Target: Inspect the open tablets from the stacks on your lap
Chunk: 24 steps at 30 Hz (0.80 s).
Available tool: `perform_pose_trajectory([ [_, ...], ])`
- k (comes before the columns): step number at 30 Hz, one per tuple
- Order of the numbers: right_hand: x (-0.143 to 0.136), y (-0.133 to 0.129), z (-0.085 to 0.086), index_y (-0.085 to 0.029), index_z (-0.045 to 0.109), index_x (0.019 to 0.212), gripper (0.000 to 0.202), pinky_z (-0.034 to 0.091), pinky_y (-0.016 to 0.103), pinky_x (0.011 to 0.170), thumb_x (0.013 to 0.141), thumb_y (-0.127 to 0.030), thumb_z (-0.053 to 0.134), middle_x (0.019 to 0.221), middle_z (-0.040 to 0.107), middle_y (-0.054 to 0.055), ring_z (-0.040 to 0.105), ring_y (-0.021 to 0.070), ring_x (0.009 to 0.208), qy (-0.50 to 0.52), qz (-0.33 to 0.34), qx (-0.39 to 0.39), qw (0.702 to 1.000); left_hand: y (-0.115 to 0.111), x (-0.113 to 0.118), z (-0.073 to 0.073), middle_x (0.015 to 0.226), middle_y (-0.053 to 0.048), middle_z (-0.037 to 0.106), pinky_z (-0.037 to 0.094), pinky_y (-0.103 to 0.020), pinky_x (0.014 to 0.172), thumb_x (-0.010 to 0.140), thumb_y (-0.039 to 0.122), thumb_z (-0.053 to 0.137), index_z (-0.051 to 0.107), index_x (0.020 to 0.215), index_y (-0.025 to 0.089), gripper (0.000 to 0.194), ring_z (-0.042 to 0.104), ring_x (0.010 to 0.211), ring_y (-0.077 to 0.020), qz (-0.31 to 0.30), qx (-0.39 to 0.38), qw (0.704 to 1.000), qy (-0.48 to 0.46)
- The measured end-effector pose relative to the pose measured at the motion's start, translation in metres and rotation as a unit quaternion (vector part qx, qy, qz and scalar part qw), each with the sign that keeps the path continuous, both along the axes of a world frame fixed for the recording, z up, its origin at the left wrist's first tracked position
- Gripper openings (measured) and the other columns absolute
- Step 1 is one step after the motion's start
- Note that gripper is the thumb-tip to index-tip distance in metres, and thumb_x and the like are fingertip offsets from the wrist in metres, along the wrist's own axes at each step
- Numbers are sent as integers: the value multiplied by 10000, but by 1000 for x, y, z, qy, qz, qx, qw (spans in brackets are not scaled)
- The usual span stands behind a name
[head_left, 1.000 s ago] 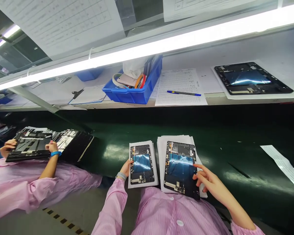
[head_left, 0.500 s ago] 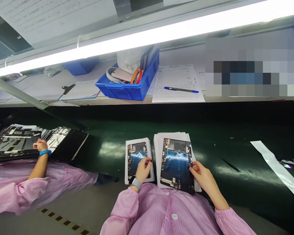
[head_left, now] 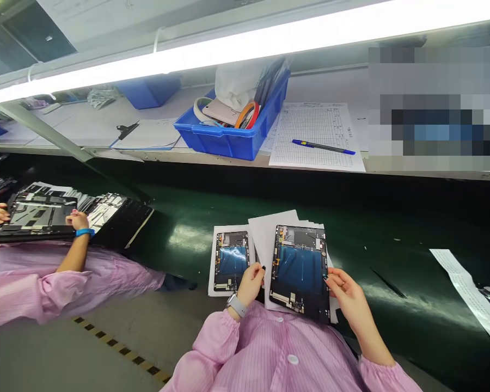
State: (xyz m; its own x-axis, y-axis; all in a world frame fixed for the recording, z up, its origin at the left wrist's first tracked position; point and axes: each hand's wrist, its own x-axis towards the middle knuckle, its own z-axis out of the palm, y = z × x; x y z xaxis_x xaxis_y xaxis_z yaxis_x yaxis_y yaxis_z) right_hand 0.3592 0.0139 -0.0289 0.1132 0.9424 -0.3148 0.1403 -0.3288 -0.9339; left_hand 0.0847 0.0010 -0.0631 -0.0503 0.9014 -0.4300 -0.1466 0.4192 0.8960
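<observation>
An opened tablet (head_left: 300, 272) with a dark blue battery area lies tilted on a stack of white paper sheets. My right hand (head_left: 349, 294) grips its right edge between thumb and fingers. One white sheet (head_left: 263, 234) juts out at the upper left from under this tablet, turned at an angle. My left hand (head_left: 250, 286), with a grey watch at the wrist, pinches at the left side of that sheet, between the two tablets. A smaller opened tablet (head_left: 232, 260) rests on its own white sheets to the left, its lower right corner behind my left hand.
At the left a co-worker's hands (head_left: 78, 220) hold another opened tablet (head_left: 44, 218) beside a row of panels. On the shelf stand a blue bin (head_left: 224, 142) with tape rolls and a form (head_left: 314, 128) with a pen (head_left: 323, 147). A white strip (head_left: 469, 294) lies at the right.
My left hand has moved right, off the smaller tablet. The sheet under the larger tablet now sticks out turned at the upper left. The whole view has shifted a little.
</observation>
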Motion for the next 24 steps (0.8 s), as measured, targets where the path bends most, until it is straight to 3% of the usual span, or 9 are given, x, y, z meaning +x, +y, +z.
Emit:
perform_pose_trajectory([
  [5,-1,-1,16,-206,692,1035,443,537,305,613,735,-510,809,820,723,50,662,221,717,91,-2,-24,996,-4,-2,23,804,1,576,443,-248,643,723,505,756,629,899,189,384,529,714,-136,57,-41,988,-137],
  [12,-14,1,33,-229,726,1018,460,499,276,545,692,-514,879,676,652,-4,619,201,644,174,-14,-52,983,-4,-7,66,725,-11,652,459,-241,581,607,294,780,704,916,138,354,553,597,-121,77,-79,948,-299],
  [16,-24,3,42,-215,731,991,479,440,248,496,658,-511,905,693,658,-7,563,162,579,193,-25,-62,979,-5,-8,74,667,-26,668,473,-250,544,564,296,722,697,821,127,308,560,535,-126,103,-107,923,-354],
  [20,-33,4,54,-215,730,1022,485,402,245,492,674,-509,896,682,635,-16,530,153,570,200,-17,-61,978,-8,-15,74,589,-30,664,470,-245,511,699,337,713,670,738,125,219,594,499,-139,111,-147,911,-370],
  [24,-43,6,70,-219,710,1010,466,336,231,463,694,-518,879,610,547,-53,438,125,521,192,-3,-48,980,-4,-20,87,635,-45,712,519,-268,588,817,258,665,700,824,103,160,655,541,-166,86,-177,903,-382],
])
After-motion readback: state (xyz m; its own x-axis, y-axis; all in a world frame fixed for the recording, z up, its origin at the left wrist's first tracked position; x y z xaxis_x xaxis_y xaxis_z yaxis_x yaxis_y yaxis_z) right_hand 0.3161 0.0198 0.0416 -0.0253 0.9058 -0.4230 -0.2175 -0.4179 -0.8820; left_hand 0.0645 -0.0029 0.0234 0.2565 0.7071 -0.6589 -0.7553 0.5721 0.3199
